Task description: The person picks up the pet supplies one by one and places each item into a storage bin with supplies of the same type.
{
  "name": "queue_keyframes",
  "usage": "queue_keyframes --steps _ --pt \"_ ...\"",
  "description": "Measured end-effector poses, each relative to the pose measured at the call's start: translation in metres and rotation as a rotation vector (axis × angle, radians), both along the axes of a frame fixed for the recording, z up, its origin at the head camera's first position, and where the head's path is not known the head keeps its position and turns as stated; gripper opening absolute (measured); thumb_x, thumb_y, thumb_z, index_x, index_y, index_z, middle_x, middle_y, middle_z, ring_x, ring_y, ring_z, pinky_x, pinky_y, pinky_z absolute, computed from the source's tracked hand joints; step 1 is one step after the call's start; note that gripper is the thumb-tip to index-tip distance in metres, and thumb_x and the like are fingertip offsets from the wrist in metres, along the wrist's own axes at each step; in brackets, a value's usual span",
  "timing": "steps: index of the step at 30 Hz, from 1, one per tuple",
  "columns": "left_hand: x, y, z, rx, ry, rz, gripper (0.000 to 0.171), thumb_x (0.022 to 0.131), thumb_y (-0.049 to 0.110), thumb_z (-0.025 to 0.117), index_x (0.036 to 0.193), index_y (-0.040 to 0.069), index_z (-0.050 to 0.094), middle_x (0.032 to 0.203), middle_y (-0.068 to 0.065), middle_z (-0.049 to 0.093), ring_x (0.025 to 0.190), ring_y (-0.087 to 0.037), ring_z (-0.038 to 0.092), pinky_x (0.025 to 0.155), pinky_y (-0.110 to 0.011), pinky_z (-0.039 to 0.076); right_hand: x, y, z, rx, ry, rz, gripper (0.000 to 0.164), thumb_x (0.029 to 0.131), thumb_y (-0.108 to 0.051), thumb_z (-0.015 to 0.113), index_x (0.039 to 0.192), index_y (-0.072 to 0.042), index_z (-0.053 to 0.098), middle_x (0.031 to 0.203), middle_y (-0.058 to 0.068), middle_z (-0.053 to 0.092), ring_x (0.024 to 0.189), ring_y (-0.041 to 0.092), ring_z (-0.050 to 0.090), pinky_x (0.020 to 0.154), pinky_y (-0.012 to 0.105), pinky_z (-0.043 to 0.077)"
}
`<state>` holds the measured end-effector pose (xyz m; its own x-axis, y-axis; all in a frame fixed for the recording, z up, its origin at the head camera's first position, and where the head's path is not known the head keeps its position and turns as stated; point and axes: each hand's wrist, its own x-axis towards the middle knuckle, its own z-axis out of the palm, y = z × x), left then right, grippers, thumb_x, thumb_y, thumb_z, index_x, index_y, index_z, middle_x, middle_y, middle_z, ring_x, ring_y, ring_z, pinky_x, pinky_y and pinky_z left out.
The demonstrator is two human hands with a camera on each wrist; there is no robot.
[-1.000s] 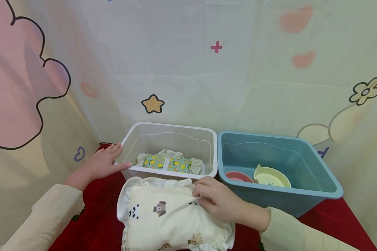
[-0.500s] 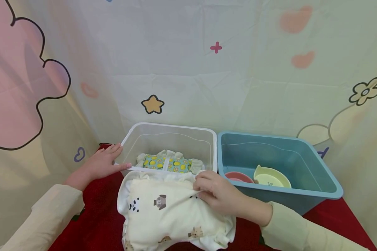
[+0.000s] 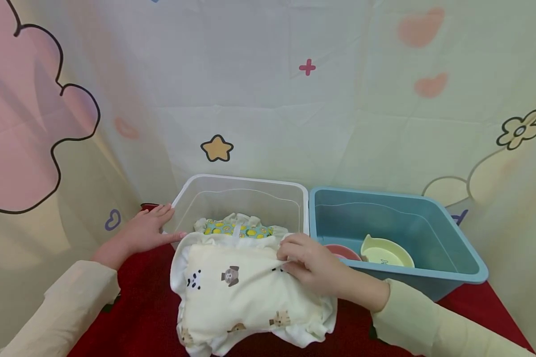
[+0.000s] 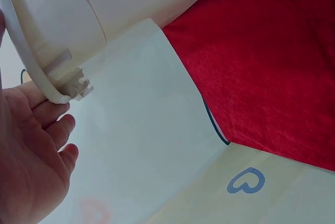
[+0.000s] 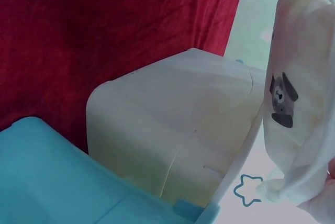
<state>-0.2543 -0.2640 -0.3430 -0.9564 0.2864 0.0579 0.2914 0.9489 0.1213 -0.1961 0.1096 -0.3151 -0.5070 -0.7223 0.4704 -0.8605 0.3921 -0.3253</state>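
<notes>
My right hand (image 3: 312, 265) pinches the top right part of a cream pillow (image 3: 236, 287) with frilled edges and printed animal faces. Tilted, the pillow hangs over the red cloth and covers the front rim of a white bin (image 3: 290, 191). In the right wrist view, a dog face shows on the pillow (image 5: 303, 77). My left hand (image 3: 147, 230) rests with spread, fairly straight fingers on the bin's left corner. The left wrist view shows that hand (image 4: 36, 150) against the bin's rim. Inside the bin lies a lemon-print frilled pillow (image 3: 256, 231), partly hidden by the cream one.
A blue bin (image 3: 451, 238) stands to the right, beside the white one. It holds a pale yellow dish (image 3: 386, 252) and a pink dish (image 3: 343, 251). Red cloth (image 3: 134, 307) lies under everything, and a printed curtain (image 3: 259, 109) hangs behind.
My right hand has raised the cream pillow slightly, and its top edge now overlaps the white bin's front rim and part of the lemon-print pillow. My left hand stays in place.
</notes>
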Motion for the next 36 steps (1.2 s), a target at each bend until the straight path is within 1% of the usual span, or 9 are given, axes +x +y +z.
queue_keyframes --steps 6,11,15,20,24,29,36 --pt "-0.001 0.000 0.001 0.000 0.008 -0.007 0.081 0.081 0.057 0.047 0.133 -0.004 0.034 0.139 -0.027 0.028 0.129 -0.042 0.024 0.102 -0.058 0.019 -0.003 0.000 0.003 0.000 -0.007 -0.008 0.014 0.077 0.000 0.062 0.080 -0.012 0.056 0.090 0.000 0.055 0.088 0.012 0.048 0.076 0.028 0.046" --pt "-0.001 -0.001 0.002 -0.020 0.024 -0.027 0.077 0.083 0.053 0.048 0.132 -0.005 0.036 0.137 -0.028 0.031 0.128 -0.041 0.026 0.102 -0.057 0.021 -0.009 0.000 0.003 -0.022 0.014 0.012 0.015 0.076 0.001 0.062 0.079 -0.011 0.056 0.086 -0.001 0.055 0.085 0.011 0.048 0.072 0.025 0.045" --pt "-0.003 -0.002 0.000 -0.025 0.021 -0.027 0.076 0.083 0.051 0.048 0.133 -0.005 0.034 0.138 -0.027 0.030 0.128 -0.041 0.026 0.102 -0.057 0.020 -0.015 -0.001 0.005 -0.027 0.045 0.033 0.015 0.077 0.001 0.062 0.080 -0.012 0.055 0.084 -0.001 0.054 0.082 0.011 0.048 0.071 0.024 0.045" --pt "-0.003 -0.002 -0.001 -0.023 0.018 -0.021 0.076 0.083 0.050 0.049 0.133 -0.006 0.034 0.138 -0.027 0.030 0.128 -0.042 0.026 0.102 -0.058 0.019 -0.020 -0.003 0.006 -0.022 0.056 0.028 0.016 0.076 0.003 0.062 0.080 -0.011 0.054 0.083 -0.001 0.054 0.080 0.011 0.047 0.069 0.024 0.043" --pt "-0.001 -0.001 0.001 -0.022 0.017 -0.020 0.074 0.083 0.048 0.050 0.132 -0.006 0.034 0.138 -0.027 0.030 0.128 -0.042 0.026 0.103 -0.057 0.020 -0.022 -0.004 0.007 -0.026 0.051 0.030 0.016 0.076 0.003 0.061 0.079 -0.011 0.055 0.082 0.000 0.055 0.080 0.012 0.047 0.070 0.025 0.043" --pt "0.000 0.000 0.002 -0.009 0.005 -0.020 0.075 0.083 0.049 0.049 0.132 -0.005 0.034 0.138 -0.027 0.030 0.128 -0.042 0.026 0.103 -0.057 0.019 -0.022 -0.005 0.010 -0.029 0.023 0.016 0.014 0.077 0.002 0.062 0.079 -0.011 0.055 0.084 0.000 0.056 0.081 0.012 0.047 0.070 0.026 0.043" --pt "0.001 0.000 0.002 0.000 -0.002 -0.016 0.076 0.083 0.051 0.048 0.133 -0.005 0.034 0.138 -0.027 0.030 0.128 -0.042 0.026 0.103 -0.057 0.019 -0.026 -0.005 0.009 -0.035 0.015 0.019 0.014 0.077 0.002 0.061 0.079 -0.010 0.055 0.083 0.000 0.055 0.079 0.012 0.047 0.067 0.024 0.042"
